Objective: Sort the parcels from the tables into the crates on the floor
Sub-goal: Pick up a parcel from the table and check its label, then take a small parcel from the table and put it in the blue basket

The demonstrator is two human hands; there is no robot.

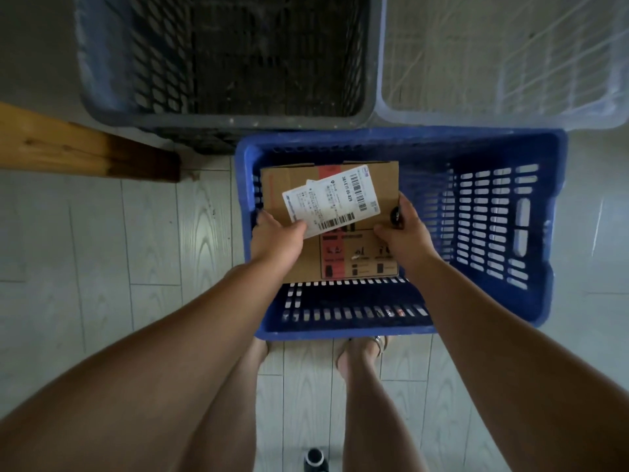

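Note:
A brown cardboard parcel (292, 185) with white shipping labels and a red stripe is held inside the left half of a blue slotted crate (493, 233) on the floor. My left hand (277, 238) grips the parcel's left edge, thumb on a label. On the right edge sits my right hand (405, 233), fingers curled around the side. Whether the parcel rests on the crate's bottom, I cannot tell. The right half of the blue crate holds nothing.
Behind the blue crate stand a dark grey slotted crate (102, 110) on the left and a pale translucent crate (503, 120) on the right. A wooden beam (78, 148) juts in from the left. My legs and feet stand on grey plank flooring just in front of the blue crate.

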